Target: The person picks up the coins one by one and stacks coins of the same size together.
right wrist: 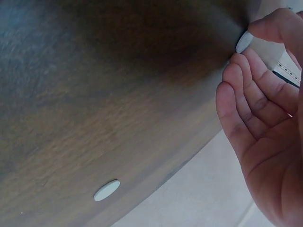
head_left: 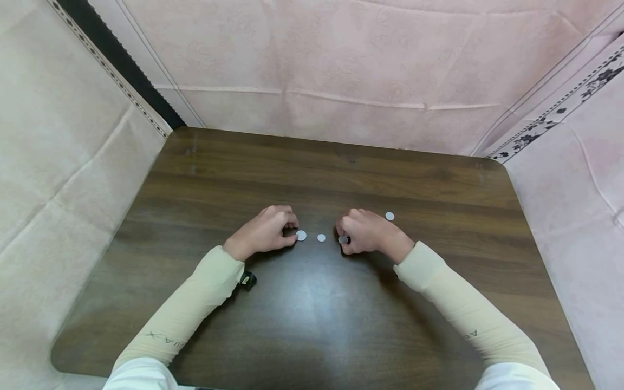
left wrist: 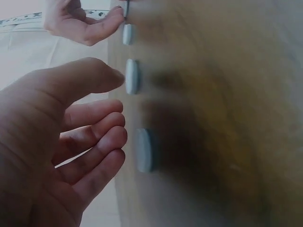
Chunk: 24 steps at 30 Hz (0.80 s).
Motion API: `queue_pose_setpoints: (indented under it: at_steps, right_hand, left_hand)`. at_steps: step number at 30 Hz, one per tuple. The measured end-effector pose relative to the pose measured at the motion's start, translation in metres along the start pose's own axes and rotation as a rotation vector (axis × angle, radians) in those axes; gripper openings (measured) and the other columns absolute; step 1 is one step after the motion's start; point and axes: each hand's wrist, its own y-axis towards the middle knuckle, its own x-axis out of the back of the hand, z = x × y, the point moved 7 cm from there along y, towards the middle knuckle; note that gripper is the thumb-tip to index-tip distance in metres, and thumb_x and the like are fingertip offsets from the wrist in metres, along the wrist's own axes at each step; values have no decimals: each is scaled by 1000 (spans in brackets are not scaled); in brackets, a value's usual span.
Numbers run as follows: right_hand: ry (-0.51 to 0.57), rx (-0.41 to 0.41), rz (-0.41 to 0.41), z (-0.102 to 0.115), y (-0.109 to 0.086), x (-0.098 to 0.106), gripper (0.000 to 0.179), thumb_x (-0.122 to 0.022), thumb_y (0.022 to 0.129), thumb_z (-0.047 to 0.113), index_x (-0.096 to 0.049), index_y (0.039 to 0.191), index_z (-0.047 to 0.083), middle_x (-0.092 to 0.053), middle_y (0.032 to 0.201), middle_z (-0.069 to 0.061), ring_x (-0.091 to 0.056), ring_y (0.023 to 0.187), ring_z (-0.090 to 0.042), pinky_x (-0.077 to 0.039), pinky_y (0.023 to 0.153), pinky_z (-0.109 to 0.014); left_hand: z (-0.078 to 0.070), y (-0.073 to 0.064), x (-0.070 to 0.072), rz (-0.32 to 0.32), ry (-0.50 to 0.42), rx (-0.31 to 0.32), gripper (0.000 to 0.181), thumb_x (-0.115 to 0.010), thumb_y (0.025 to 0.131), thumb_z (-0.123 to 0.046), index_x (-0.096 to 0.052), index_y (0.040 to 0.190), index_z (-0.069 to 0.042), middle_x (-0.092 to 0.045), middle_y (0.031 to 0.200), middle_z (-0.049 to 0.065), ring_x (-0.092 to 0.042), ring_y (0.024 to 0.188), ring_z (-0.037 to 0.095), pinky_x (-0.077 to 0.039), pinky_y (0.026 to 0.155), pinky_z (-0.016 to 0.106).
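Observation:
Several small round white discs lie on the brown table. My left hand (head_left: 267, 230) has its thumb tip at the edge of the largest-looking disc (head_left: 301, 235); its other fingers are bent loosely, off that disc. Under those fingers the left wrist view shows another disc (left wrist: 145, 150), hidden in the head view. A smaller disc (head_left: 321, 238) lies between the hands. My right hand (head_left: 365, 232) pinches a disc (right wrist: 244, 41) between thumb and index finger, at the tabletop. Beyond the right hand lies one more disc (head_left: 390, 215), apart from it.
The wood-grain table (head_left: 302, 173) has rounded corners. Pale cloth hangs (head_left: 341, 65) behind it and at both sides, with a dark strip (head_left: 131, 65) at the back left. A small black device (head_left: 248, 280) is at the left wrist.

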Motion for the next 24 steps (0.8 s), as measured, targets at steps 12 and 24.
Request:
queue_pose_setpoints:
  at_steps: [12, 24]
  right_hand:
    - [68, -14, 5, -4, -2, 1, 7, -74, 88, 12, -75, 90, 6, -68, 79, 0, -56, 61, -6, -51, 62, -26]
    - [108, -23, -30, -10, -5, -1, 30, -76, 84, 13, -56, 62, 16, -34, 54, 12, -31, 52, -4, -28, 51, -23]
  left_hand:
    - [-38, 35, -6, 50, 7, -85, 10, -77, 93, -17, -77, 95, -7, -68, 96, 6, -62, 80, 15, -57, 75, 32]
    - [-61, 62, -34, 122, -5, -113, 14, -75, 93, -11, -69, 80, -13, -56, 83, 4, -44, 73, 13, -39, 64, 25]
